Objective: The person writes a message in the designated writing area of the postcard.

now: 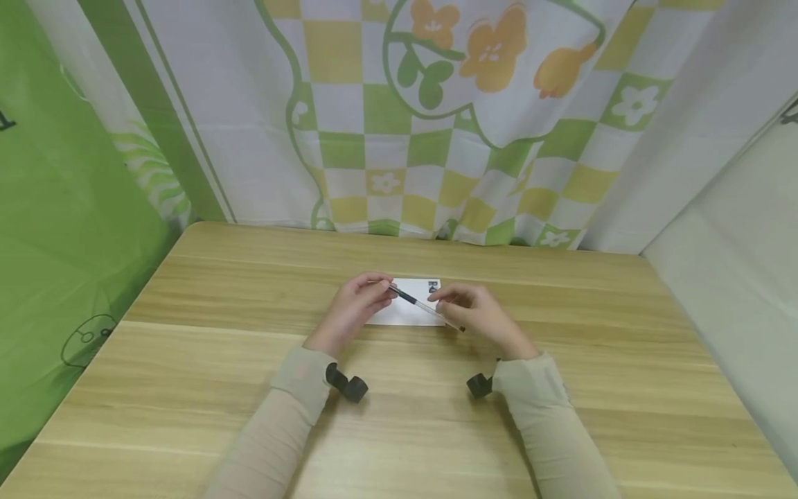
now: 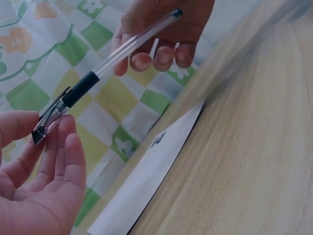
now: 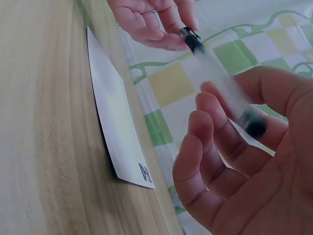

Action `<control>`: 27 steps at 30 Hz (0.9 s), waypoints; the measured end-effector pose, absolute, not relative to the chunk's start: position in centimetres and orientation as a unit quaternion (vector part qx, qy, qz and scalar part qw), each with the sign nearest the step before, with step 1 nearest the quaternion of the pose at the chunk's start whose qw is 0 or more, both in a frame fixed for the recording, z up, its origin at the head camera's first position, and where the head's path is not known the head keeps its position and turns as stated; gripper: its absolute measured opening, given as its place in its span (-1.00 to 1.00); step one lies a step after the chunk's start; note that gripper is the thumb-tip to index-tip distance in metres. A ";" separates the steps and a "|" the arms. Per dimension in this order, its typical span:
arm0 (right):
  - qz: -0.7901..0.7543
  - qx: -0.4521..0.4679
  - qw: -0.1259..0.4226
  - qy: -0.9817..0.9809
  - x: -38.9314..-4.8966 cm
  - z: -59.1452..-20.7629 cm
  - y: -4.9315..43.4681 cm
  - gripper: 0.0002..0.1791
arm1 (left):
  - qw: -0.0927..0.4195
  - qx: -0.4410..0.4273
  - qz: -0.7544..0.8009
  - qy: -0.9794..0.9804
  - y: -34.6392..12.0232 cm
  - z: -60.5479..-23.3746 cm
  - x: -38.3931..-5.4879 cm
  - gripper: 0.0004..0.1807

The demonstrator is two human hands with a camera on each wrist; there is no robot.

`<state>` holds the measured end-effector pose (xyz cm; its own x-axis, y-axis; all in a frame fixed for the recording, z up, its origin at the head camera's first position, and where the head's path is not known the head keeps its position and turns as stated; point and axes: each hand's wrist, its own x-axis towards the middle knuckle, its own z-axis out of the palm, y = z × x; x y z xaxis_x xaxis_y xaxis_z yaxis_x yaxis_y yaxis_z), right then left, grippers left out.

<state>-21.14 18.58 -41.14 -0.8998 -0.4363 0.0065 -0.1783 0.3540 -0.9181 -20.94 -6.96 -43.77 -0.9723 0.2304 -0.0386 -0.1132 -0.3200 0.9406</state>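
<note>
Perhaps a nudge from the loosely curved right hand, its contact unclear, could knock the pen from the left hand's pinch toward the worktop's far edge.

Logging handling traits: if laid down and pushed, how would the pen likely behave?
The pen would probably roll on its round barrel, though the clip might stop it. It looks stiff, straight with the left hand pinching one end. Its slim, see-through barrel suggests little weight.
</note>
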 end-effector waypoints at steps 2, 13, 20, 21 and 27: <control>-0.540 -0.180 0.119 0.814 -21.2 -41.2 18.8 -0.75 | 0.109 0.050 0.821 0.558 -7.1 -43.8 -21.0 -0.74; -0.586 -0.173 0.102 0.785 -21.2 -41.6 18.1 -0.74 | 0.120 0.032 0.850 0.512 -7.0 -43.3 -20.9 -0.85; -0.634 -0.155 0.084 0.753 -20.6 -41.7 17.2 -0.73 | 0.124 0.035 0.856 0.501 -6.9 -43.0 -20.7 -0.87; -0.642 -0.152 0.084 0.747 -20.6 -41.7 17.1 -0.72 | 0.125 0.036 0.857 0.499 -6.8 -43.0 -20.7 -0.87; -0.675 -0.137 0.088 0.719 -20.4 -41.8 16.6 -0.71 | 0.129 0.050 0.858 0.495 -6.6 -43.0 -20.6 -0.86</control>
<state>-20.41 16.58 -41.83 -0.9470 -0.3160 0.0582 -0.0780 0.0501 -0.9957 -20.62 -6.59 -43.03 -0.9619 0.2704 -0.0414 -0.1714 -0.4777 0.8616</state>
